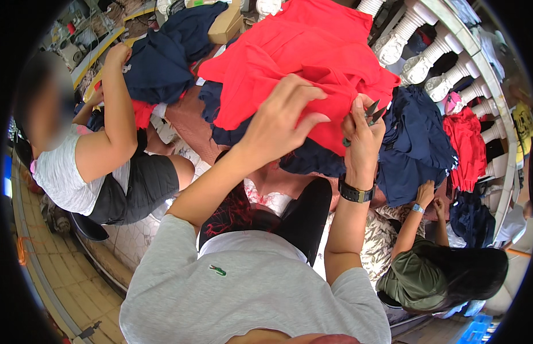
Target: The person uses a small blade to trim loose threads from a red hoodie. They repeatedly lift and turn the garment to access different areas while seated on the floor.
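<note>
A red garment (295, 43) is spread across the pile in front of me. My left hand (278, 120) hovers at its near edge with thumb and curved fingers apart, and I see nothing between them. Closed around a small pair of thread snips (375, 112), my right hand (362, 135) is at the garment's right near edge. The dark pointed blades stick out past the fingers, and part of the handle shows below the hand. Its fingertips seem to touch the red cloth, but whether they pinch it I cannot tell.
Navy garments (415, 143) lie to the right, with a red bundle (466, 146) beyond. White balusters (412, 26) line the far right side. At left, a co-worker (106, 137) sits by navy cloth (163, 54) and a cardboard box (225, 24). Another person (418, 269) works at lower right.
</note>
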The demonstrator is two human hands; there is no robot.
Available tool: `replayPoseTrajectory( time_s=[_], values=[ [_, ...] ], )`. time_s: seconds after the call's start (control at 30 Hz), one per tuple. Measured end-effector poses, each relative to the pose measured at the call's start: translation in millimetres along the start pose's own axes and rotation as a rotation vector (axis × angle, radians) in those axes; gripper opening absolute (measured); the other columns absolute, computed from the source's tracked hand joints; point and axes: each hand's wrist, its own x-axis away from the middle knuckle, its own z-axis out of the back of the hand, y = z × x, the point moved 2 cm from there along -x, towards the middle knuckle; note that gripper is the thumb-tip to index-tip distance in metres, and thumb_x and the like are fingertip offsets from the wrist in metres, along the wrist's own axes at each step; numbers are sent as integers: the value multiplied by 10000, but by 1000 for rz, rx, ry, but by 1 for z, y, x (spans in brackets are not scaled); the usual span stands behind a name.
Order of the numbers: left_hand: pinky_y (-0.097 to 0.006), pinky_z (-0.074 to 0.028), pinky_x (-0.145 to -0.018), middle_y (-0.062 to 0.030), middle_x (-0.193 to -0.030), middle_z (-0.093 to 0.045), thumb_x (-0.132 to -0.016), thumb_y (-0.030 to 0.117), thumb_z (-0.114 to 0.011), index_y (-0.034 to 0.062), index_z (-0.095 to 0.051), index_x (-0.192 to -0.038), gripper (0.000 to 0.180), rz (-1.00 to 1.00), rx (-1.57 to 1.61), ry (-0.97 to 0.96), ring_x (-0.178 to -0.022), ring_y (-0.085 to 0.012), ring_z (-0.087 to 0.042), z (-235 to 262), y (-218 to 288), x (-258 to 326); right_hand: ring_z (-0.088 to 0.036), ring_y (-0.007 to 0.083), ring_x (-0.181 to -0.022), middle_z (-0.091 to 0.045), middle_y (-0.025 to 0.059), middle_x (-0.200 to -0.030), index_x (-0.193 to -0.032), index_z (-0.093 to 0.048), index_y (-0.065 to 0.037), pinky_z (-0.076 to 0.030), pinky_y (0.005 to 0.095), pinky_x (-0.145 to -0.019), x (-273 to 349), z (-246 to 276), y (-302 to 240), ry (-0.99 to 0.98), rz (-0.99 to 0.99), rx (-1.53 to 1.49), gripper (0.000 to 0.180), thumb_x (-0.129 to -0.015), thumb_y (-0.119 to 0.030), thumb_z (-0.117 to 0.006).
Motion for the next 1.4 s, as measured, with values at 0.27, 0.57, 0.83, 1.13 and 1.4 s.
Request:
replayPoseTrajectory(
  time_s=[0.27, 0.57, 0.83, 1.13, 1.4],
  values=[
    [-270, -500, -632, -98, -781, -646, -832, -88, -644, 2, -649, -884, 104, 499, 701, -58, -653, -191, -621, 10, -5, -2, -309, 25, -453, -410, -79, -594, -1073, -634, -24, -219, 237, -439, -3, 14, -7, 49, 56, -43, 185, -996, -193, -648],
    [-335, -526, -783, -86, -960, -662, -950, 32, -590, -3, -680, -1025, 123, 215, 314, -352, -904, -191, -651, 48, 13, -22, -296, 14, -450, -403, -86, -590, -1096, -628, -36, -205, 224, -435, -2, 5, -6, -45, -16, -89, 177, -1014, -193, -617],
    [-270, -439, -807, 13, -886, -595, -1042, 282, -548, 4, -607, -964, 295, 246, 451, -758, -838, -83, -533, 3, -53, -86, -374, -16, -603, -550, -75, -813, -1066, -654, -20, -252, 176, -524, -8, -31, -46, -251, 164, 230, 145, -945, -92, -691],
    [-329, -475, -805, -92, -819, -577, -738, -58, -719, -1, -591, -858, 185, -187, 45, -217, -811, -256, -592, 35, -47, -89, -366, 143, -507, -415, 48, -691, -733, -496, -37, -272, 308, -471, -22, -36, -31, 267, 872, 746, 268, -702, 79, -735],
    [-369, -438, -751, -94, -795, -493, -573, -108, -620, 19, -465, -741, 262, -255, -166, -19, -805, -298, -495, 47, -57, -43, -397, 228, -542, -404, 75, -696, -714, -413, -58, -300, 350, -469, 5, -33, 18, 199, 972, 759, 295, -609, 150, -593]
  ],
)
